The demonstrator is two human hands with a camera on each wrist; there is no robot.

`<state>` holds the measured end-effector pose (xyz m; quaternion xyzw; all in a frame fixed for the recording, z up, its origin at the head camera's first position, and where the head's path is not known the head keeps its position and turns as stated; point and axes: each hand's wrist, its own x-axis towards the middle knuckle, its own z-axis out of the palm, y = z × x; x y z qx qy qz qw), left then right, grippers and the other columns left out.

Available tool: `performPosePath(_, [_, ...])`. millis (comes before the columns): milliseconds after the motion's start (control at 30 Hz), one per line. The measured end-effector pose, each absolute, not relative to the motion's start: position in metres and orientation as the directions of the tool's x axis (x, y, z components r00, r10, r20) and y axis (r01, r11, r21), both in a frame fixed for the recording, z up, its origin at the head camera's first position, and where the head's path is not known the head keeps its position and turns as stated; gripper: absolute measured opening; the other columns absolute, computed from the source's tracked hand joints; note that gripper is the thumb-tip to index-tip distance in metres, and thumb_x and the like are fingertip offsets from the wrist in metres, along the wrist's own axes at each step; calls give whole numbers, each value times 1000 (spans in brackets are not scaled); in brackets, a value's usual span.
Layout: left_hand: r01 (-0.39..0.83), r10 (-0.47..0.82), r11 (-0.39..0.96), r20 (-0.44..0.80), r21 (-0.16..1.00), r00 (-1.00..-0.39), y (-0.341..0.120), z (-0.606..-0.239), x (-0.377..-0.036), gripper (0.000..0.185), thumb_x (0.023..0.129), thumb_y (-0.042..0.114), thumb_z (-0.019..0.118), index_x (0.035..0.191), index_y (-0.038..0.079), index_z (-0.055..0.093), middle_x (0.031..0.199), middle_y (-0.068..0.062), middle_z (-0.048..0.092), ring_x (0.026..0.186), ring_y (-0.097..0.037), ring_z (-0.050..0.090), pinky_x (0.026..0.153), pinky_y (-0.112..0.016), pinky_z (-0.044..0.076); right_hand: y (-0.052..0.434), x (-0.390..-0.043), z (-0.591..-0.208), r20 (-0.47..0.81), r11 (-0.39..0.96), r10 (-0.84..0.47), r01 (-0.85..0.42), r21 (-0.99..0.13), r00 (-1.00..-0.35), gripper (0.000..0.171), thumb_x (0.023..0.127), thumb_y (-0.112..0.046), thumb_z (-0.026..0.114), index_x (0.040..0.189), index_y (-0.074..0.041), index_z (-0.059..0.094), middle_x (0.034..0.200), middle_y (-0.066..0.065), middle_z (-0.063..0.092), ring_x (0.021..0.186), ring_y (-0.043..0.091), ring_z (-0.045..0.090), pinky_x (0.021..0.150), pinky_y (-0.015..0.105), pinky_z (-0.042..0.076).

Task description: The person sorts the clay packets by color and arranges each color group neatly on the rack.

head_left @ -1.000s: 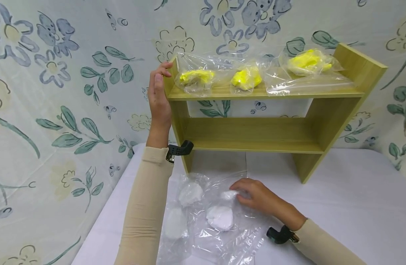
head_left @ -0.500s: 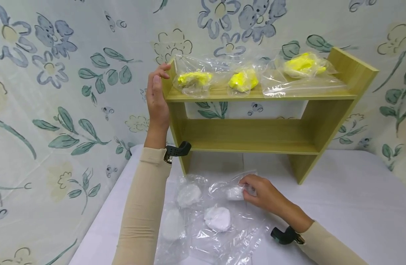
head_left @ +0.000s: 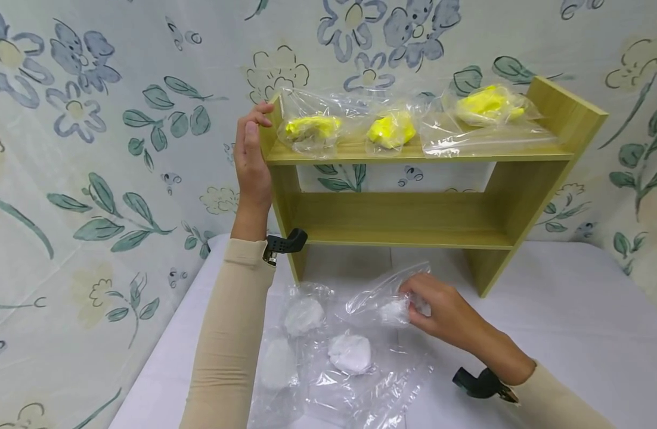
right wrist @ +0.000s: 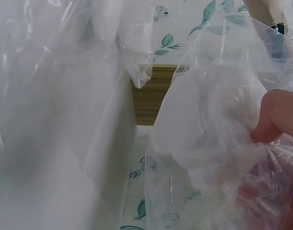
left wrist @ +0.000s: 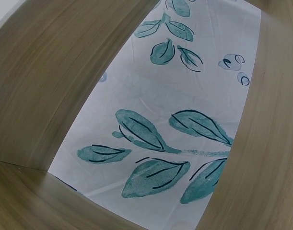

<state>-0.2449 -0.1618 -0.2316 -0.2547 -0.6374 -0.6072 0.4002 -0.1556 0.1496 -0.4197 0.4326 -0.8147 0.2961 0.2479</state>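
Observation:
My right hand (head_left: 443, 307) pinches a clear plastic bag (head_left: 374, 298) holding a white lump (head_left: 395, 311), above the table in the head view. In the right wrist view, the thumb (right wrist: 278, 115) presses the crinkled bag (right wrist: 208, 143); the other fingers are partly hidden behind the film. My left hand (head_left: 253, 161) holds the upper left side of a wooden shelf (head_left: 403, 217), fingertips bent over the panel's edge. More bagged white lumps lie on the table below: one at the back left (head_left: 304, 316), one in the middle (head_left: 350, 353), one at the front left (head_left: 277, 363).
Three clear bags with yellow lumps sit on the top shelf: left (head_left: 312, 126), middle (head_left: 391, 130) and right (head_left: 489, 106). A white cloth covers the table (head_left: 586, 333). Floral fabric (head_left: 108, 286) hangs behind the shelf.
The right hand has taken hold of a bagged white lump and drawn it right and up, away from the other bags. The left hand stays on the shelf; the head view has shifted slightly.

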Motion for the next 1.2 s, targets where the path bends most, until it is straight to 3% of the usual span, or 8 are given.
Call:
performPosePath(167, [816,-161,125,823,565,-545,-163,-232,-245,23,100,14,28,96,15,50,135,-17,51,136,-5,34,115,-22,17,154,-149,-403,678,455,-553,-857,-241,-484,24,73,-3,59,95,-13,61,94,-7,61,81,6,52,69,14,44])
performPosePath(300, [809,-162,134,818,572,-552,-162,-231,-244,22,100,15,28,96,16,50,135,-16,52,136,-4,34,114,-21,18,156,-144,-390,713,459,-534,-864,-207,-454,16,83,-14,54,96,-12,63,94,-6,62,84,8,54,74,11,45])
performPosePath(567, [811,-151,135,821,569,-551,-161,-230,-241,22,100,15,28,97,17,49,135,-18,50,136,-4,34,114,-22,19,156,-133,-369,782,477,-480,-866,-149,-399,31,95,-32,46,94,-9,66,95,-5,64,87,9,55,74,9,46])
performPosePath(733, [809,-155,145,821,569,-550,-162,-230,-240,22,100,14,28,97,16,49,135,-16,52,135,-4,34,114,-22,19,158,-133,-357,836,494,-421,-862,-114,-353,31,94,-28,48,91,-3,66,94,2,66,88,15,58,83,7,43])
performPosePath(900, [808,-156,153,821,569,-549,-163,-230,-241,22,100,15,28,97,15,49,135,-16,52,135,-4,35,114,-22,19,166,-136,-353,882,549,-308,-824,-142,-357,38,94,-32,52,91,3,65,92,11,66,90,18,59,92,7,41])
performPosePath(1067, [812,-153,147,824,564,-545,-163,-230,-241,21,100,15,28,97,15,49,135,-16,51,135,-5,35,114,-22,19,177,-147,-353,912,589,-173,-781,-206,-371,37,87,-26,54,93,8,64,93,18,65,91,21,59,93,9,41])
performPosePath(1200, [814,-155,136,823,565,-546,-162,-230,-242,21,99,15,29,97,15,49,134,-16,51,136,-7,35,114,-22,20,182,-157,-357,932,629,-109,-750,-206,-347,34,84,-23,54,92,9,64,93,21,65,88,29,59,92,8,40])
